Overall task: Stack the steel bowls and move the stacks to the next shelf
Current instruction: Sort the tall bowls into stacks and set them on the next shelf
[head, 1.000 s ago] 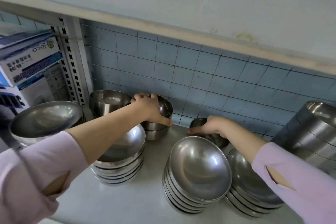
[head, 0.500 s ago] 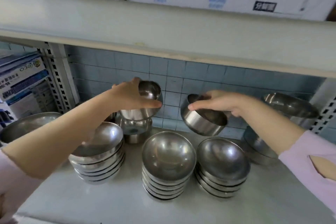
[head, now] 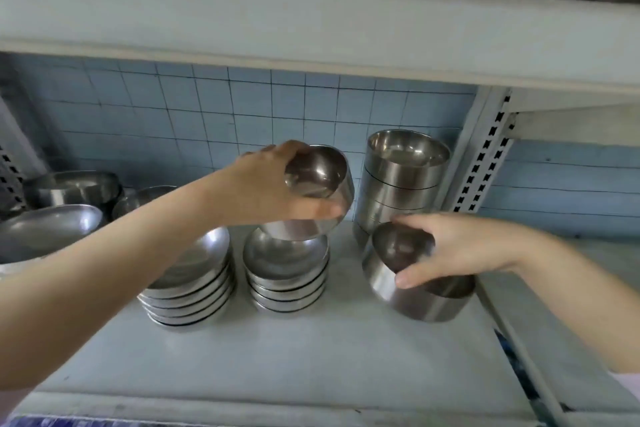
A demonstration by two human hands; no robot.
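Loose bowls (head: pixel 69 191) at 9 o'clock, by left post. Left hand (head: pixel 263 184) grasps small steel bowl (head: pixel 322 180) by rim, above middle stack (head: pixel 285 274); left stack (head: pixel 194 291) just beside. Right hand (head: pixel 460 250) clutches tilted steel bowl (head: pixel 415 298) at 3 o'clock, near shelf (head: pixel 277 357) right edge, before tall stack (head: pixel 398 184). Pale shelf surface runs to front lip at 6 o'clock.

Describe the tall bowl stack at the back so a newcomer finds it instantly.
Find the white perforated shelf post on the right. The tall stack stands just left of it, by the blue tiled wall. Its bowls are deep and straight-sided, unlike the shallow rounded stacks to its left.
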